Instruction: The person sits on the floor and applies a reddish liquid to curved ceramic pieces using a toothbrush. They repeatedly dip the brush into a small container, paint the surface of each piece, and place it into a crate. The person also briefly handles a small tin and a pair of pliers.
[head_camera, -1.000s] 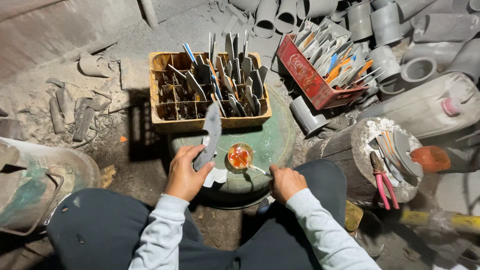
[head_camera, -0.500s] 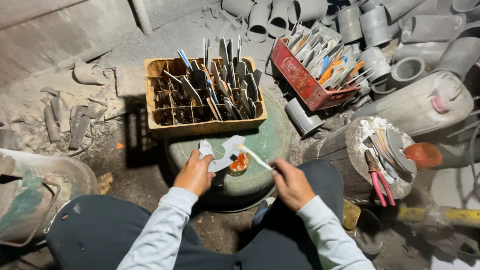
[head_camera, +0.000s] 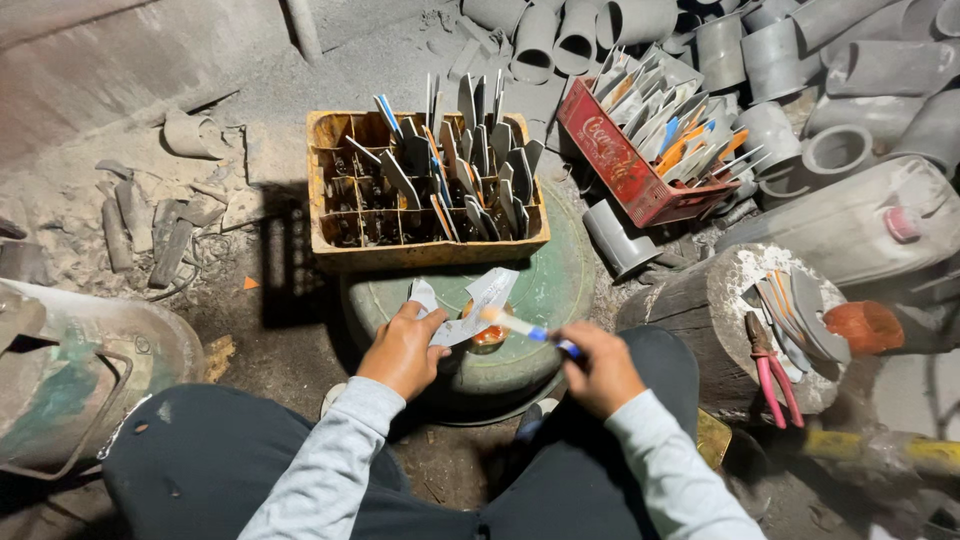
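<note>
While leaning over the green drum top (head_camera: 545, 300), working with both hands close together above it:

Left hand (head_camera: 405, 350): gripping a pale grey cut strip (head_camera: 470, 305), fingers closed round its lower end, strip tilting up and to the right over the drum.

Right hand (head_camera: 598, 368): pinching a thin brush (head_camera: 528, 328) with a blue band, fingers closed on the handle, tip touching or nearly touching the strip.

Small orange pot (head_camera: 488, 332): sitting on the drum directly beneath strip and brush, partly hidden by them.

Risk, near: likely dripping or smearing beyond the strip, since the brush tip is hanging right over the pot and the strip is being held only at one end, free to flex.

Risk, pot: possibly tipping if either hand is dropping lower, being so close under both.

Risk, middle: yellow crate (head_camera: 425, 190) of upright strips touching the drum's far edge; possibly knocking those standing blades when reaching forward.

Far right: red crate (head_camera: 630, 150) and log stump (head_camera: 720, 300) with pink-handled pliers (head_camera: 772, 368), well apart, posing little trouble.
</note>
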